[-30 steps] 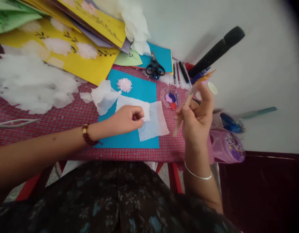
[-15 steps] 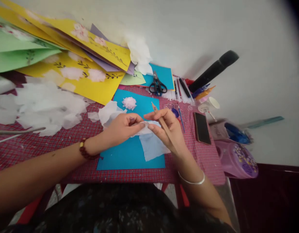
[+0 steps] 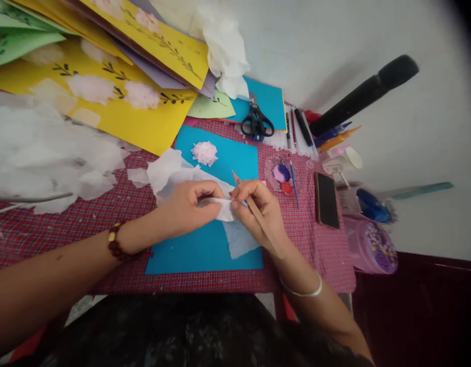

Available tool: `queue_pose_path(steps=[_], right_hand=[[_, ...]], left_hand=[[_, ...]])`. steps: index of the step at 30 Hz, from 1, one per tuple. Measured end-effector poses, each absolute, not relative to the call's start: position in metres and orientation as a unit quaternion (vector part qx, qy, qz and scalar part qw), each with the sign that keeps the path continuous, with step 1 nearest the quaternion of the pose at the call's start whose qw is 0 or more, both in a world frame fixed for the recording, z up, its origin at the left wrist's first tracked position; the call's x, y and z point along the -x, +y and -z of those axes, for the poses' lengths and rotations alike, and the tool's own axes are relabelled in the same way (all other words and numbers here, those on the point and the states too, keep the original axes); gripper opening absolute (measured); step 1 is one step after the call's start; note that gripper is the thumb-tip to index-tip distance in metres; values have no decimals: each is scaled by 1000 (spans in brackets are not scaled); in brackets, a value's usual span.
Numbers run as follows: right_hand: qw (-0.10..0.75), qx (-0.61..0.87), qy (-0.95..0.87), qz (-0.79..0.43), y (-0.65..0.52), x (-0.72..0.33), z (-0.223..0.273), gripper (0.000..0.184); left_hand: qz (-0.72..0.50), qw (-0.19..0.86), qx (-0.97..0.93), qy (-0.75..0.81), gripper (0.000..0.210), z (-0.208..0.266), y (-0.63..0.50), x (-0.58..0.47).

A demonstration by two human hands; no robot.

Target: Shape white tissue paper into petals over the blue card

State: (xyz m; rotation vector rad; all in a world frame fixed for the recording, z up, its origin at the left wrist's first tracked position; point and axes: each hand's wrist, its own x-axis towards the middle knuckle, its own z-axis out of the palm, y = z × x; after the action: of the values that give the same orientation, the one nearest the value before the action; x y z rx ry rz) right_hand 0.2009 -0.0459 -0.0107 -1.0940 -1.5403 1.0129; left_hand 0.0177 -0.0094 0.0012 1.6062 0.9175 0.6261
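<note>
Your left hand (image 3: 199,206) is closed in a pinch on a folded strip of white tissue (image 3: 224,210), which you hold over the middle of the blue sheet (image 3: 204,255) near the desk's (image 3: 235,282) front edge. Your right hand (image 3: 258,209) meets it there, thumb and fingertips pinched narrow at the strip's right end, while a wooden stick (image 3: 261,220) lies across that same hand, its pointed tip angled up toward the back edge. Beneath your right hand, a loose tissue piece (image 3: 239,242) overlaps the sheet's right side. A pink paper flower (image 3: 204,153) sits near the sheet's back edge. To the right are a paint palette (image 3: 275,173) with a blue brush (image 3: 295,186) beside it, and a phone (image 3: 327,200) near the desk's right edge.
</note>
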Motion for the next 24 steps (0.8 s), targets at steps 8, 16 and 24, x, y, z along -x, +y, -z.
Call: queue_pose_path(steps=[8, 16, 24], right_hand=[[465, 446, -664, -380, -52, -205, 11, 12], [446, 453, -663, -395, -53, -210, 11, 11], [459, 490, -594, -445, -50, -213, 8, 11]], left_hand=[[-296, 543, -685, 386, 12, 10, -10, -26], [-270, 546, -683, 403, 18, 11, -15, -23], [-261, 509, -713, 406, 14, 7, -19, -22]])
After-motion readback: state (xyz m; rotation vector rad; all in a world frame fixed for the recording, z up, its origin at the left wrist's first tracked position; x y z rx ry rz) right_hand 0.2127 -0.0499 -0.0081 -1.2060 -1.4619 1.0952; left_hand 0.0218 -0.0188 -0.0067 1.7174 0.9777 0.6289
